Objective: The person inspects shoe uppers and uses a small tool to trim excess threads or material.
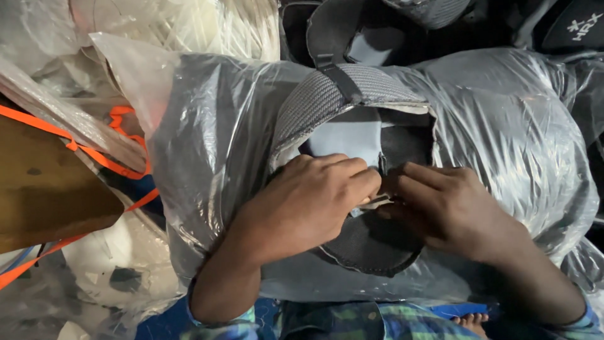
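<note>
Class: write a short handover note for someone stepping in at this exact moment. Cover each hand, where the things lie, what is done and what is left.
Left hand: fingers curled, pinching a pale strip at the middle of the grey shoe upper.
Right hand: gripping the same spot from the other side.
The upper lies on a clear plastic bag filled with more pieces; orange strap to the left.
Done: upper laid out, both hands on it.
Left: the strip is not yet free.

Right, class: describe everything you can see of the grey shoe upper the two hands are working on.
The grey shoe upper lies on a large clear plastic bag. Its outer band looks like grey knit fabric with a black strap across the top; inside shows pale blue lining and a dark, stitched-edged panel below. The left hand and right hand both pinch a pale strip at its middle.
</note>
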